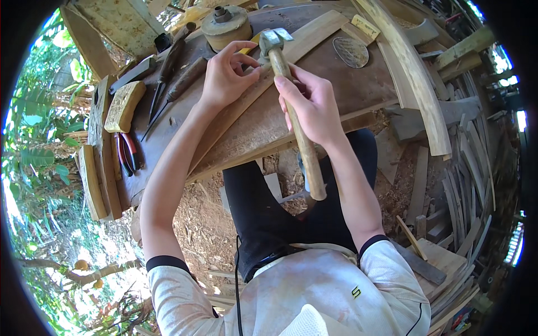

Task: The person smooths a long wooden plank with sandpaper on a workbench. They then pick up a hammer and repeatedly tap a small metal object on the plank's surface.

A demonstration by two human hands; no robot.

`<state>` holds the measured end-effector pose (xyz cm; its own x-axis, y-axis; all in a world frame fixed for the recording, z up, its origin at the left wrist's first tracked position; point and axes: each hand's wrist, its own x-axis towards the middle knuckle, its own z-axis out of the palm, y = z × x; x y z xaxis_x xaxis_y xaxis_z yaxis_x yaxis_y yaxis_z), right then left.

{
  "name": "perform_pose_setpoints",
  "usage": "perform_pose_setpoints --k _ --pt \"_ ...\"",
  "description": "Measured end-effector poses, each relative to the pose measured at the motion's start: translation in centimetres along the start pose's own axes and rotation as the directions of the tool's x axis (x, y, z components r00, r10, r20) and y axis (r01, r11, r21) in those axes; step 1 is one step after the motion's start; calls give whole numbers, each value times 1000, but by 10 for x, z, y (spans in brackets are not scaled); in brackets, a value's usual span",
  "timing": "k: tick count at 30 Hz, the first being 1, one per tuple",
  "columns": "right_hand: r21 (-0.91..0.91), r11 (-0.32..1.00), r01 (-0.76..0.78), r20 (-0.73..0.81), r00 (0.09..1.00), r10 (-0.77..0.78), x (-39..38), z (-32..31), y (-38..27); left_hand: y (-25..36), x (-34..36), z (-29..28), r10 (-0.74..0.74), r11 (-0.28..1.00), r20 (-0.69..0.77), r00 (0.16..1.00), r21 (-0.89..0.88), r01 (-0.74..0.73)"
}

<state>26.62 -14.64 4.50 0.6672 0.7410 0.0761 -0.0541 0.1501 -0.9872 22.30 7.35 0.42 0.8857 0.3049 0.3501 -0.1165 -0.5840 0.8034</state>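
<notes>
My right hand (310,105) is wrapped around the wooden handle of a hammer (307,151). Its metal head points away from me above the workbench (241,151), and the handle's end hangs over the bench's near edge. Just left of the hammer head, my left hand (228,77) has its thumb and fingers curled toward each other over a long wooden board (305,42). Anything between those fingertips is too small or hidden to make out. The board slants across the bench beneath both hands.
At the left lie red-handled pliers (126,154), pointed tools (182,79) and a curved wood block (124,106). A round wooden piece with a metal nut (227,28) sits behind my left hand. An oval clear disc (351,52) and a long curved wood strip (417,73) are rightward.
</notes>
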Motion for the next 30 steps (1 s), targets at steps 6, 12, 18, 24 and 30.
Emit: perform_pose_setpoints --k 6,12,18,24,30 --pt "18 999 -51 18 999 51 -1 -3 1 1 0 1 -9 1000 -16 1000 29 9" --pt "48 999 -2 11 1000 1 1 -3 5 -3 0 0 -14 999 -12 1000 -40 14" --pt "70 997 -13 -74 997 18 8 -15 11 5 0 1 -37 998 -9 999 -50 37" --pt "3 1000 -23 -78 997 23 15 -20 26 1 0 -1 0 996 2 1000 90 0" --pt "-38 999 -38 -61 998 35 13 -18 27 0 -1 -3 -27 992 35 999 125 23"
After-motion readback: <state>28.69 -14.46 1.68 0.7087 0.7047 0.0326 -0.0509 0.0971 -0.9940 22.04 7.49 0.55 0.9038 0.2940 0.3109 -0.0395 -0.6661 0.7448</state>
